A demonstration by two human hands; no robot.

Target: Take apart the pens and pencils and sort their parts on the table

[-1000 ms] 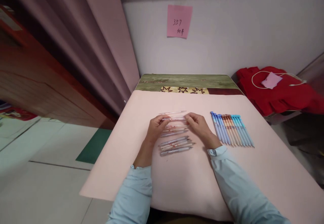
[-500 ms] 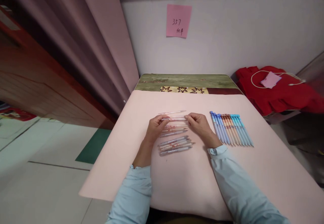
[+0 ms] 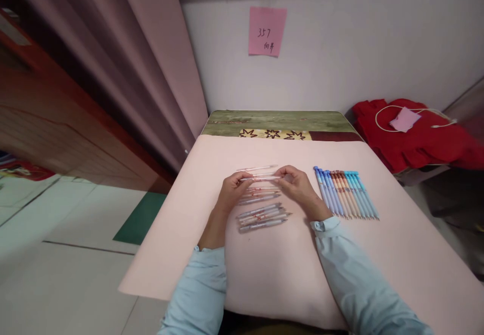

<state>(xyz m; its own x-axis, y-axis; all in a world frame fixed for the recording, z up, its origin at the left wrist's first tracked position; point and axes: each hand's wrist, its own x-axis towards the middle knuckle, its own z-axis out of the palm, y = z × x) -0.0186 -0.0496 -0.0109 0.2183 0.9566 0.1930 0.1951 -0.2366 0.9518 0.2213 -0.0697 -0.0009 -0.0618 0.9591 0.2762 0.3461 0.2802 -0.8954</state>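
Between my two hands a slim pale pen (image 3: pixel 260 178) with reddish markings is held level. My left hand (image 3: pixel 231 191) pinches its left end, and my right hand (image 3: pixel 298 187) has thumb and finger closed on its right end. Just beyond it lies another pale pen (image 3: pixel 257 167). Closer to me, several pale pens (image 3: pixel 262 217) lie side by side, pointing right, some partly hidden by my left hand. To the right of my right hand is a neat row of pens with dark blue (image 3: pixel 325 191), brown (image 3: pixel 342 191) and light blue caps (image 3: pixel 359 191).
Pale paper (image 3: pixel 280 269) covers most of the table, whose green patterned top (image 3: pixel 280 118) shows at the back. A red cloth (image 3: pixel 427 146) with a white cable and pink note lies at right. A pink note (image 3: pixel 267 31) is on the wall; a curtain (image 3: pixel 159 57) hangs left.
My right thumb and fingers have shifted slightly at the right end of the held pen, and the hand sits a little higher. My left hand and the pens on the table stay put.
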